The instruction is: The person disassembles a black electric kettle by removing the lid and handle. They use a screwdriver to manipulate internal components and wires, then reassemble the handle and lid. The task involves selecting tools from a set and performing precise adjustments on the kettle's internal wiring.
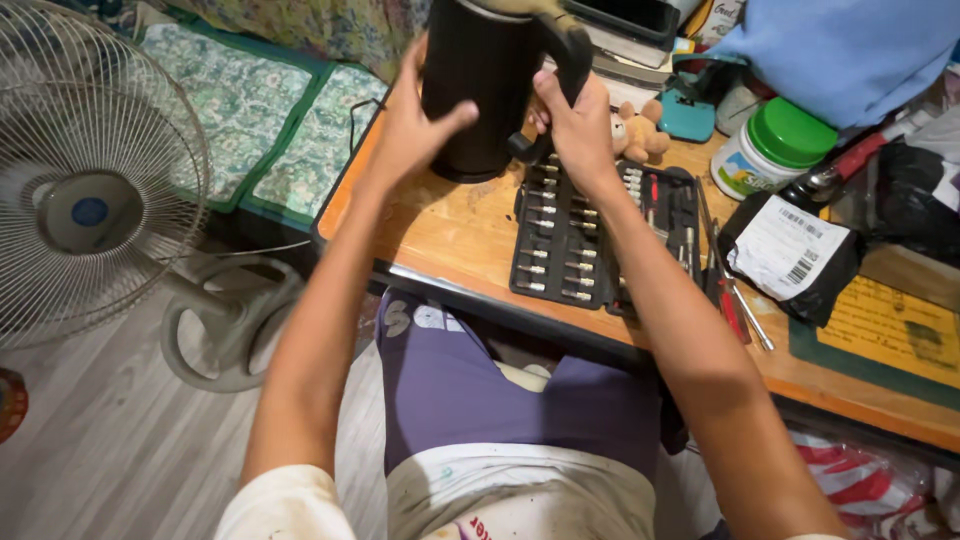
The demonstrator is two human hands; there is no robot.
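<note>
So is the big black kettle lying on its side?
No, the black kettle stands upright on the wooden table, with the left hand on its side and the right hand at its handle.

We lose the black kettle's [485, 80] top past the frame's upper edge. Our right hand [575, 125] hides part of its handle, and the fan [90, 170] is cut off at left.
</note>
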